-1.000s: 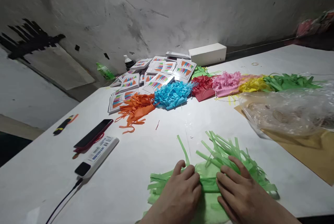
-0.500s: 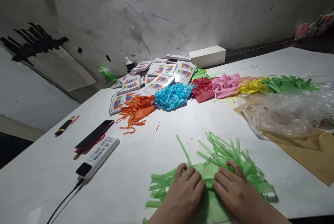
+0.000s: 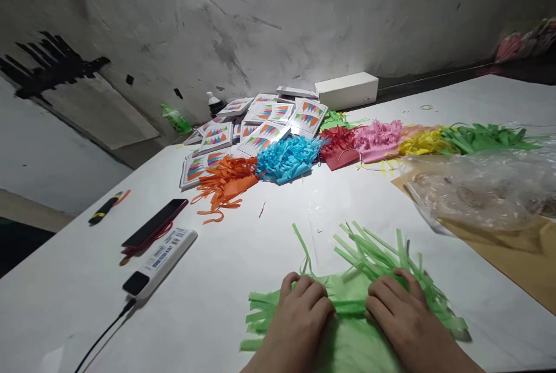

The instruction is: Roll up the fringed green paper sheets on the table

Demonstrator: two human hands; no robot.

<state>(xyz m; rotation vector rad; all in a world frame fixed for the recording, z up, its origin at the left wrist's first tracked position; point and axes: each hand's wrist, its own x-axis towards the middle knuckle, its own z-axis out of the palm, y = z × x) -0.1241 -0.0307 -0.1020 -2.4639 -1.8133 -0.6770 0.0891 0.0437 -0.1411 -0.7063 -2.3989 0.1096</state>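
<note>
Clock's centred on the light green tissue sheet (image 3: 354, 341), 12 at the top of the view. The sheet lies on the white desk (image 3: 226, 309), close to the near edge, with a darker folded band (image 3: 351, 307) across its middle. Both hands are on it.

Left hand (image 3: 297, 318) is at about 9, right hand (image 3: 403, 315) at about 3, with a stretch of band showing between them. Fingers on each are bent and bunched close together over the paper at the fold. The thumbs are out of sight, so I honestly can't tell if either one's pinching it. Cut fringe sticks out past the left hand at 9, and a messier clump fans out past the right, from around 1 to 3. One loose strand pokes up at 10 to 11.

Further back there's a row of fringed bundles: orange (image 3: 230, 179) at 10, blue (image 3: 289, 158) at 11, red (image 3: 341, 153) near 12, pink (image 3: 377, 140) just past 12, yellow (image 3: 425, 142) around 1, dark green (image 3: 486, 138) between 1 and 2. Heap of printed packs (image 3: 263, 112) behind the blue one. Crumpled clear plastic (image 3: 486, 187) at 2, partly over some brown paper (image 3: 508, 251).

Over at 9 there's a white gadget (image 3: 167, 260) with a black cable (image 3: 108, 329) plugged in, and a dark phone (image 3: 154, 223) just beyond it.
</note>
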